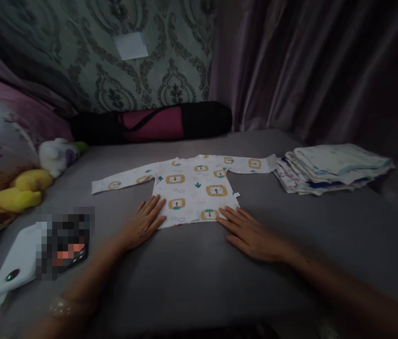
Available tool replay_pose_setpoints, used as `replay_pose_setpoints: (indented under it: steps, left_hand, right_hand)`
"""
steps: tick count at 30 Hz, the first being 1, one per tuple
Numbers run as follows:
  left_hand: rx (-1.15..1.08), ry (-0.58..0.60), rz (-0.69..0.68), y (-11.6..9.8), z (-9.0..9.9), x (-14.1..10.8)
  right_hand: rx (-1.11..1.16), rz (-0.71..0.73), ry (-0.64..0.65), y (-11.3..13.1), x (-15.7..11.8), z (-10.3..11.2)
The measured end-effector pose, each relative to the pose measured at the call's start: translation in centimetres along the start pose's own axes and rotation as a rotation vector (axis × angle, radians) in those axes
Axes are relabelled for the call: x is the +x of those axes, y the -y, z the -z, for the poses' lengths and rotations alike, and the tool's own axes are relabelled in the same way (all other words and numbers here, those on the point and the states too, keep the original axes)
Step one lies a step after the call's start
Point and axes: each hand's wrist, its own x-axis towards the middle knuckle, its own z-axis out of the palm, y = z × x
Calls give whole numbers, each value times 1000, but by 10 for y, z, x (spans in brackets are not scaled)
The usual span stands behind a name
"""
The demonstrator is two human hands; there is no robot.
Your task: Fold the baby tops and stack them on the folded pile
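A small white long-sleeved shirt [195, 188] with a yellow lion-face print lies flat on the grey sheet, both sleeves spread sideways and its hem towards me. My left hand [144, 222] rests flat, fingers apart, with the fingertips on the shirt's lower left corner. At the lower right corner my right hand [251, 234] lies flat too, its fingertips touching the hem near a small white tag. Neither hand grips the cloth. The right sleeve's cuff reaches the edge of a stack of folded clothes [340, 162].
Behind the shirt lies a long black and dark red bag [152, 123] against the patterned wall. Left are a white plush toy [57, 156], a yellow plush toy [17, 190], a white power bank with cable [20, 256] and a dark pixelated object [66, 245]. Curtains [272, 66] hang at right.
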Motion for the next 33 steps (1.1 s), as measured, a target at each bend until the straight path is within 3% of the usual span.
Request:
replay_pose_setpoints:
  steps: [6,9,11,13,16,19,24,27,31,33]
  left_hand:
    - [-12,69,-13,9,19,5]
    - [-61,75,-57,4,34,25]
    - [-140,30,-89,-7,43,43]
    - [-237,-18,-125,-24,49,64]
    - [-386,61,-177,-53,53,96]
    - [-408,0,-154,-75,47,131]
    - [-430,-150,-144,-86,23,195]
    - [-457,-189,-145,-88,9,228]
    - [-495,-287,-147,-96,-9,258]
    - [-521,-343,-128,-102,-18,267]
  right_hand:
    - [329,-37,192,-13,-27,49]
    - [423,-181,162,-33,-20,83]
    - [353,-324,-15,-53,-10,101]
    - [174,-529,-308,-75,1,113]
    - [-225,-894,-698,-106,18,120]
    - [-399,-1065,-816,-130,34,117]
    - [-488,-1111,-695,-154,52,101]
    - [-510,-1113,-714,-160,57,96]
    - [-263,-1165,-805,-168,64,112]
    - [-50,-1100,-851,-174,70,127]
